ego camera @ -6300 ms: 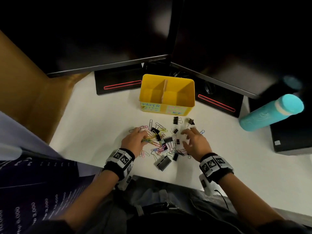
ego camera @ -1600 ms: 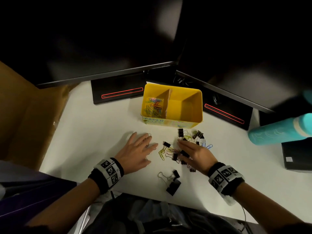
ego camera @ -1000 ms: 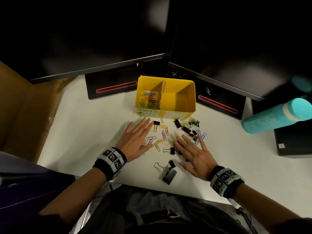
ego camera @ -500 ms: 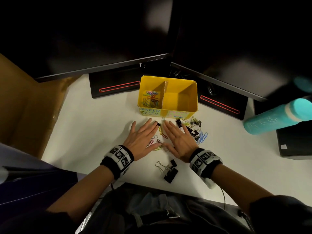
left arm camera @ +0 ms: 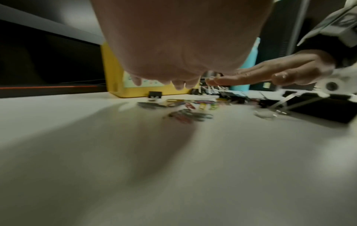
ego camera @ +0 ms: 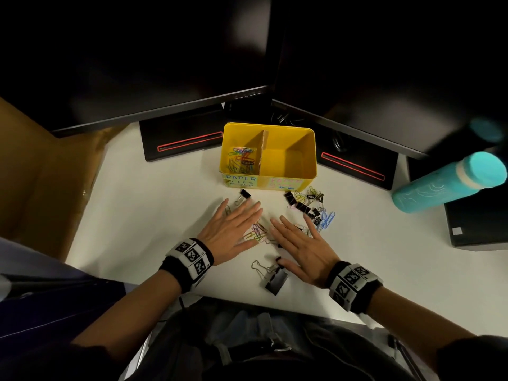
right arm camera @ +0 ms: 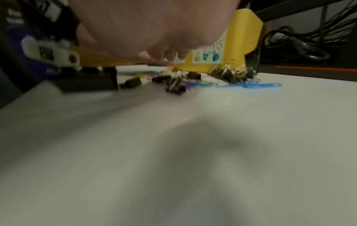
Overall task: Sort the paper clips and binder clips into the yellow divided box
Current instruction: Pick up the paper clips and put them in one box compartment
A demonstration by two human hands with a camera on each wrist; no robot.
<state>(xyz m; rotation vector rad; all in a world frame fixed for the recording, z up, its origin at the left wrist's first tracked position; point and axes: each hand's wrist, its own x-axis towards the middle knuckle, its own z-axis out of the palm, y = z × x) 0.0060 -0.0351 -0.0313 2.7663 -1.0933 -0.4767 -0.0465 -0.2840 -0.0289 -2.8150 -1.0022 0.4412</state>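
Observation:
The yellow divided box stands at the back of the white desk; its left compartment holds coloured paper clips, and the right compartment looks bare. My left hand and right hand lie flat, fingers straight, palms down just above the desk. Between them sits a small heap of coloured paper clips. Black binder clips mixed with paper clips lie right of the box front. One small binder clip sits ahead of my left fingers. A large binder clip lies near the desk's front edge.
Two dark monitors on black stands fill the back. A teal bottle lies at the right beside a black box. A brown cardboard panel borders the left. Cables run behind the yellow box.
Both hands, close together half a second ago, have drawn apart and back toward me, uncovering the paper clip heap between them. Since six seconds ago, paper clips have appeared in the box's left compartment.

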